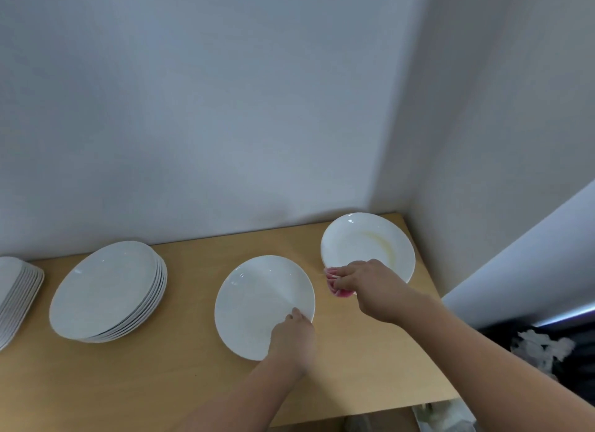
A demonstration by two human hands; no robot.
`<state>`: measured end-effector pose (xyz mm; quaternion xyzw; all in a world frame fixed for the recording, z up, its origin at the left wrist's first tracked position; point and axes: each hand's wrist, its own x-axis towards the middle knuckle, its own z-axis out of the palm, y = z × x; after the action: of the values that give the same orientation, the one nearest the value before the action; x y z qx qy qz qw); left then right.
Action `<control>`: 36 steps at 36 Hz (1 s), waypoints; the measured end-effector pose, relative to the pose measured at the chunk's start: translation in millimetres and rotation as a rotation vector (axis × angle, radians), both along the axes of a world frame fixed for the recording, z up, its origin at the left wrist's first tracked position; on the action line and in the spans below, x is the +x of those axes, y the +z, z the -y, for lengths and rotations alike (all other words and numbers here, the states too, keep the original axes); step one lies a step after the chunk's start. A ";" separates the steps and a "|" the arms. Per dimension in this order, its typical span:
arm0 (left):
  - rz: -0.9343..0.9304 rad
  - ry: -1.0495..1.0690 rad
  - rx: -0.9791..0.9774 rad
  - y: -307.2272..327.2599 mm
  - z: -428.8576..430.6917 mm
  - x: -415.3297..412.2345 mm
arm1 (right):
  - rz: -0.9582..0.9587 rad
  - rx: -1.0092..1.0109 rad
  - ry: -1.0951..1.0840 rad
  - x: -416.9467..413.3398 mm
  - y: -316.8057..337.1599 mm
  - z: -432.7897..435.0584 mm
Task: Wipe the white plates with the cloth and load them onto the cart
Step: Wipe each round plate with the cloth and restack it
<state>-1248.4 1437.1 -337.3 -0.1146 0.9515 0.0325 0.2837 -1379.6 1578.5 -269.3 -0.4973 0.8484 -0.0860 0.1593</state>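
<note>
A single white plate (257, 299) lies flat in the middle of the wooden table (180, 380). My left hand (294, 336) holds its near right rim, thumb on top. My right hand (363, 282) grips a bunched pink cloth (336, 285) just right of that plate. Behind the cloth sits a deep white plate (370, 241) with a yellowish smear inside; my right hand covers its near rim. A stack of several white plates (106, 290) stands at the left.
Another stack of white dishes (16, 294) is cut off by the left edge. Grey walls close the table at the back and right. A dark bin with crumpled white material (544, 348) sits low at the right, beyond the table's corner.
</note>
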 end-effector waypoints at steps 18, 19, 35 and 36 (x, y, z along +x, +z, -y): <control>-0.382 0.353 0.033 60.3 42.7 -2.3 | 0.013 -0.269 -0.028 -14.9 22.5 11.7; -0.417 0.390 0.053 64.3 47.9 -2.3 | 0.018 -0.282 -0.027 -15.1 25.5 15.1; -0.706 1.008 0.848 104.6 99.5 14.0 | 0.010 -0.416 0.062 -1.8 59.3 76.6; -0.705 1.023 0.864 102.5 99.9 15.2 | 0.001 -0.411 0.069 -1.0 58.4 78.9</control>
<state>-1233.2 1337.1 -234.8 -0.4031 0.7167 0.5650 -0.0681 -1380.6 1499.6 -210.9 -0.5482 0.7954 -0.2519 0.0578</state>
